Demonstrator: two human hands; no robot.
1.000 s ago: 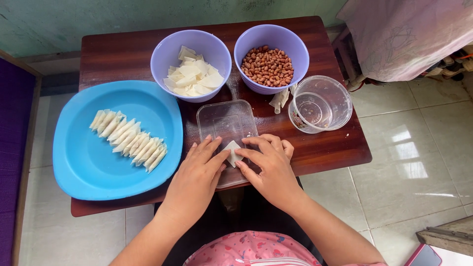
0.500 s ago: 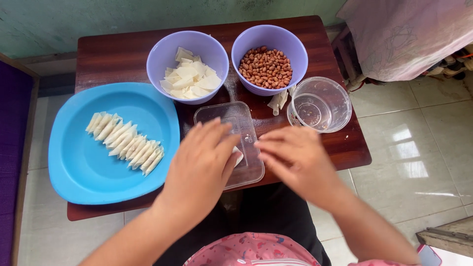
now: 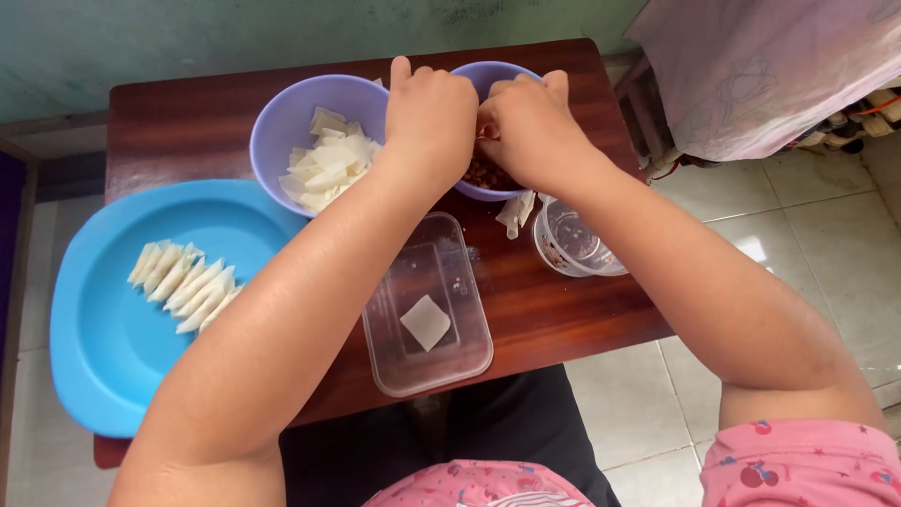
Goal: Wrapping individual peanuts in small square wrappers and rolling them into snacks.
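Observation:
Both my hands reach over the purple bowl of peanuts (image 3: 483,178) at the back of the table. My left hand (image 3: 432,113) covers the bowl's left rim, its fingers curled downward. My right hand (image 3: 535,127) lies over the bowl's right side, fingertips dipped inside and hidden. Whether either hand holds anything does not show. A second purple bowl (image 3: 282,131) of white wrapper squares (image 3: 328,164) stands just to the left. Nearer to me lies a clear plastic tray (image 3: 450,376) with one white wrapper square (image 3: 426,322) flat in it.
A large blue plate (image 3: 94,357) at the left holds a row of several folded white wrappers (image 3: 183,282). A clear plastic cup (image 3: 574,242) stands at the right, with a loose wrapper scrap (image 3: 516,211) beside it. The small brown wooden table (image 3: 188,122) stands on a tiled floor.
Both hands left the wrapper square in the clear tray and moved forward to the peanut bowl. The square now lies alone in the tray.

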